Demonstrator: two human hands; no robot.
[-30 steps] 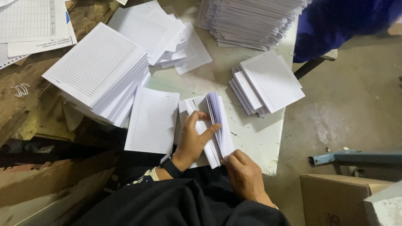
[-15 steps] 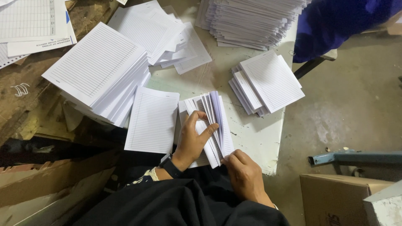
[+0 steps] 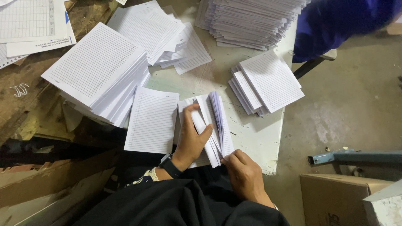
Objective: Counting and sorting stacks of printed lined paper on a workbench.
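A wad of white lined sheets (image 3: 217,121) stands on edge and fans open at the near edge of the white table (image 3: 255,138). My left hand (image 3: 190,138) has its fingers slipped between the sheets, parting them. My right hand (image 3: 247,175) pinches the bottom corner of the same wad. Flat on the table to the left lies a thin pile of lined sheets (image 3: 151,120).
A tall stack of lined paper (image 3: 100,71) stands far left, looser sheets (image 3: 167,33) behind it, a big stack (image 3: 251,21) at the back, small fanned piles (image 3: 268,81) to the right. Another person's blue sleeve (image 3: 347,21) is top right. A cardboard box (image 3: 335,201) sits on the floor.
My left fingers have shifted slightly inside the fanned wad, moving on through the sheets. My right hand has stayed in place.
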